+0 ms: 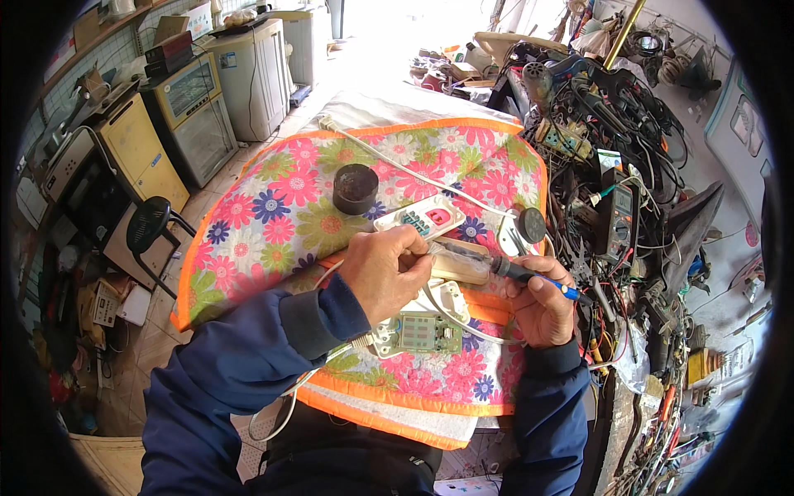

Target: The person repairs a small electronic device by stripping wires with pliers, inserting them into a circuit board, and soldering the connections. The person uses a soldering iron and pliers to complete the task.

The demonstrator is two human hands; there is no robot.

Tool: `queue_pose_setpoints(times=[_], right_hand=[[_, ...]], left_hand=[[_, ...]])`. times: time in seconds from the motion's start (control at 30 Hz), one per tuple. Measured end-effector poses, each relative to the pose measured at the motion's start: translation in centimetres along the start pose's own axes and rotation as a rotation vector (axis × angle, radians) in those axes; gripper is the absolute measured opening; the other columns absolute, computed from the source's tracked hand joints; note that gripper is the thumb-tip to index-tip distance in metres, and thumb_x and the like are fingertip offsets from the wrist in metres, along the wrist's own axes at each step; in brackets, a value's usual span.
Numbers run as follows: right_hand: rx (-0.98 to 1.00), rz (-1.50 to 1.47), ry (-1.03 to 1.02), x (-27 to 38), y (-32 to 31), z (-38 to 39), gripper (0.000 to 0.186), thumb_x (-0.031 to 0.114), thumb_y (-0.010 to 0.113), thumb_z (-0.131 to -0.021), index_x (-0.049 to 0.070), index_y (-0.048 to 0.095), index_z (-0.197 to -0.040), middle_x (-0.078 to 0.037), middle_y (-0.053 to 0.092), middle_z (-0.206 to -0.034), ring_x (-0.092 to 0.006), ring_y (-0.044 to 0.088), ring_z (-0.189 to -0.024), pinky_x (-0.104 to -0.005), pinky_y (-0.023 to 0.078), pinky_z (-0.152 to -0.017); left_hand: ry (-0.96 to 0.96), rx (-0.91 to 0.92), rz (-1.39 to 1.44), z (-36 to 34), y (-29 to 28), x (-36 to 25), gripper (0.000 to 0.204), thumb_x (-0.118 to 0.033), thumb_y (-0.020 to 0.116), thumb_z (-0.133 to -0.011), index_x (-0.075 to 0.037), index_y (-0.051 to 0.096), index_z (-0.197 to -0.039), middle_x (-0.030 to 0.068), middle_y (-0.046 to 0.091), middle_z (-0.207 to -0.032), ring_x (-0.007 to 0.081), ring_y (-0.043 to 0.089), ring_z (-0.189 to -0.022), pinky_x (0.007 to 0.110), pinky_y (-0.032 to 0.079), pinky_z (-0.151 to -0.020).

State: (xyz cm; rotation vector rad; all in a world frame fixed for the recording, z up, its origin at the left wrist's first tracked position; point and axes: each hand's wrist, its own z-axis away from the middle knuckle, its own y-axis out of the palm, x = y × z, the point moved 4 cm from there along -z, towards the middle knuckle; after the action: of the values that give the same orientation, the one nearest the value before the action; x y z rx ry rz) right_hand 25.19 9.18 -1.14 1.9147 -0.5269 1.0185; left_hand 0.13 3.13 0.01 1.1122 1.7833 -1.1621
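Observation:
My right hand (542, 302) is closed round a soldering iron (525, 277) with a blue and black handle, its tip end over a small pale, oblong block or holder (459, 271). My left hand (389, 269) is pinched near the block's left end; what its fingertips hold is too small to make out. Behind the fingers lies a white plastic panel (438, 217) with coloured buttons. Below the hands rests an opened white housing (449, 302) with a green circuit board (426, 332) and cables. All this is on a floral, orange-edged quilted cloth (248, 256).
A black cylindrical pot (356, 188) and a round black disc (532, 225) sit on the cloth. Tangled cables, tools and a multimeter (619, 219) crowd the right. Old appliances (198, 124) and a black stool (149, 219) stand left. A white power cord (389, 161) crosses the cloth.

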Motion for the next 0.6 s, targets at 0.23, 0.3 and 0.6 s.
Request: queue_pose_setpoints(times=[0.23, 0.3, 0.6], right_hand=[[-0.037, -0.025, 0.026, -0.07, -0.34, 0.45, 0.028, 0.004, 0.068, -0.09, -0.005, 0.067, -0.117, -0.017, 0.073, -0.106, -0.0283, 0.074, -0.092, -0.04, 0.061, -0.088], [-0.028, -0.005, 0.022, -0.22, -0.38, 0.5, 0.028, 0.007, 0.068, -0.091, -0.004, 0.066, -0.116, -0.017, 0.071, -0.112, -0.0261, 0.07, -0.091, -0.04, 0.058, -0.087], [-0.028, 0.029, 0.04, -0.05, 0.11, 0.73, 0.028, 0.009, 0.068, -0.093, -0.005, 0.065, -0.118, -0.017, 0.071, -0.113, -0.0247, 0.068, -0.09, -0.0416, 0.058, -0.086]], left_hand=[[0.003, 0.004, 0.0, 0.17, 0.12, 0.06, 0.01, -0.003, 0.069, -0.096, 0.003, 0.064, -0.089, 0.0032, 0.067, -0.07, 0.0064, 0.066, -0.061, 0.025, 0.054, -0.051], [-0.003, 0.002, -0.003, 0.29, 0.07, 0.08, 0.01, -0.003, 0.069, -0.096, 0.003, 0.064, -0.088, 0.0031, 0.067, -0.07, 0.0063, 0.066, -0.061, 0.025, 0.054, -0.051], [-0.052, 0.012, 0.027, 0.61, 0.08, -0.04, 0.011, -0.003, 0.069, -0.096, 0.003, 0.064, -0.088, 0.003, 0.067, -0.071, 0.006, 0.066, -0.061, 0.025, 0.054, -0.051]])
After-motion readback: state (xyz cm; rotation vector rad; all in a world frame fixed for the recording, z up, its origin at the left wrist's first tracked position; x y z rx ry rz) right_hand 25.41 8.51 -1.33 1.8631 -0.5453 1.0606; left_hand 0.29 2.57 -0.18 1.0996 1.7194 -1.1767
